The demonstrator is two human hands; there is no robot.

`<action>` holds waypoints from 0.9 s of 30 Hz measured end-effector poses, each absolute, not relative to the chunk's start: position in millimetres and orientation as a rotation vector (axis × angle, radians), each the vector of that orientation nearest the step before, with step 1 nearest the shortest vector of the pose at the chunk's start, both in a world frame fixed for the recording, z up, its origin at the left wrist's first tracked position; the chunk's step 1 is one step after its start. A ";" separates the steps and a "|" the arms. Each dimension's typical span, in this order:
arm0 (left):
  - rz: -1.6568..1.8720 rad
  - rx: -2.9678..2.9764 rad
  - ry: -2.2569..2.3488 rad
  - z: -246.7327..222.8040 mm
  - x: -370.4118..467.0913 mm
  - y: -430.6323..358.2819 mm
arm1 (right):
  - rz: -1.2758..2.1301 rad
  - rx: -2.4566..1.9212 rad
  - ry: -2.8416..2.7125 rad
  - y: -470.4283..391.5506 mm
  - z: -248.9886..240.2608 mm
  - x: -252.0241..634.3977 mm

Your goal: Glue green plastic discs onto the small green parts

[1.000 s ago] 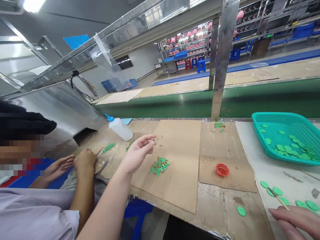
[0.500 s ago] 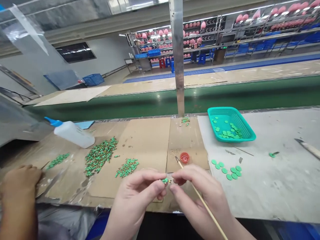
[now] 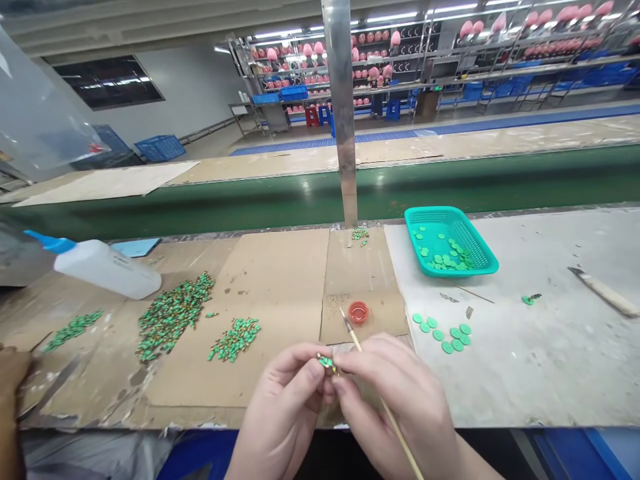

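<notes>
My left hand [image 3: 287, 403] pinches a small green piece [image 3: 326, 362] with dark and yellow bits, low in the middle of the view. On its right end rest the thumb and forefinger of my right hand [image 3: 395, 393]. A thin brush [image 3: 356, 339] with a wooden handle is also held in my right hand, its tip pointing up and left. Just beyond my hands stands a small red cup [image 3: 359, 312] with liquid in it. A pile of small green and orange pieces [image 3: 234, 340] lies on the cardboard left of my hands.
Further left are a larger pile [image 3: 175, 317], a white bottle [image 3: 107, 268] and another person's hand [image 3: 13, 373]. To the right are a teal basket [image 3: 453, 270] of green discs, loose green discs [image 3: 438, 335] and a knife [image 3: 605, 292]. A metal post [image 3: 343, 113] rises behind.
My right fingers have closed in on the green piece, which has tilted. The view has shifted, so the table items appear further left. The other person's hand is now mostly out of view.
</notes>
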State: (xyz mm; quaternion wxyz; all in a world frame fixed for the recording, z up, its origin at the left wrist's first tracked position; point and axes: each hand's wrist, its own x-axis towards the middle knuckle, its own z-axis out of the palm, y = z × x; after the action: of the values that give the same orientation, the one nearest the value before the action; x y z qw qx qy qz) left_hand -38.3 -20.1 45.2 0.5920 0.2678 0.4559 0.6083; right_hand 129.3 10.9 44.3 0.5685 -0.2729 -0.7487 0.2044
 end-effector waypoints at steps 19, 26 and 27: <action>1.456 0.823 1.371 22.0 -61.3 -10.2 | 0.489 -1.138 -1.634 39.6 25.8 189.4; 1.494 1.379 1.469 -1.7 -64.3 -22.6 | 0.397 -1.047 -1.858 69.6 32.2 170.3; 1.503 1.387 1.461 -4.7 -63.1 -24.1 | 0.392 -1.042 -1.882 72.5 32.4 166.8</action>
State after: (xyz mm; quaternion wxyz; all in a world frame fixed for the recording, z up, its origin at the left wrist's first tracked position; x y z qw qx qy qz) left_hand -63.1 -24.1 -4.7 0.3091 0.5250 0.5528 0.5686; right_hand 166.8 72.5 32.4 0.4596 -0.4232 -0.7644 0.1591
